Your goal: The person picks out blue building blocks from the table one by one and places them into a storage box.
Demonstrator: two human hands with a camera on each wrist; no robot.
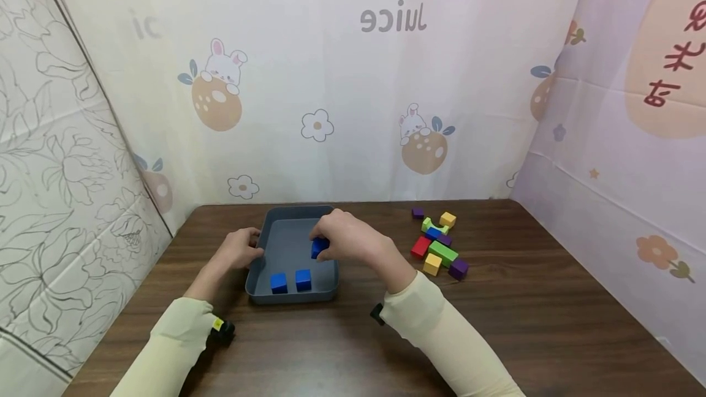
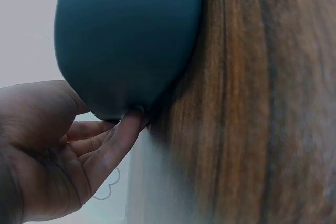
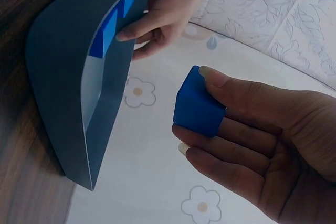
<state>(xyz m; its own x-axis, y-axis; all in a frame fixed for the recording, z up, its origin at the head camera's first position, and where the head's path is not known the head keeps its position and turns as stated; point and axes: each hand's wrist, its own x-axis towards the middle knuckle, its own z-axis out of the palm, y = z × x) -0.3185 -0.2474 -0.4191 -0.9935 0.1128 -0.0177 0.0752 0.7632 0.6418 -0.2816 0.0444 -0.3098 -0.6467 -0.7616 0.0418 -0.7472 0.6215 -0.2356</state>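
Observation:
My right hand pinches a blue block between thumb and fingers, above the right side of a grey tray. Inside the tray, near its front wall, two more blue blocks sit side by side, a left one and a right one. My left hand holds the tray's left side, the thumb over the rim and the fingers against the outer wall. Part of that thumb is hidden behind the wall in the left wrist view.
Right of the tray, loose blocks lie grouped on the wooden table: a red block, a green block, a light green arch, a blue block, yellow and several purple ones. Patterned curtains stand behind and beside.

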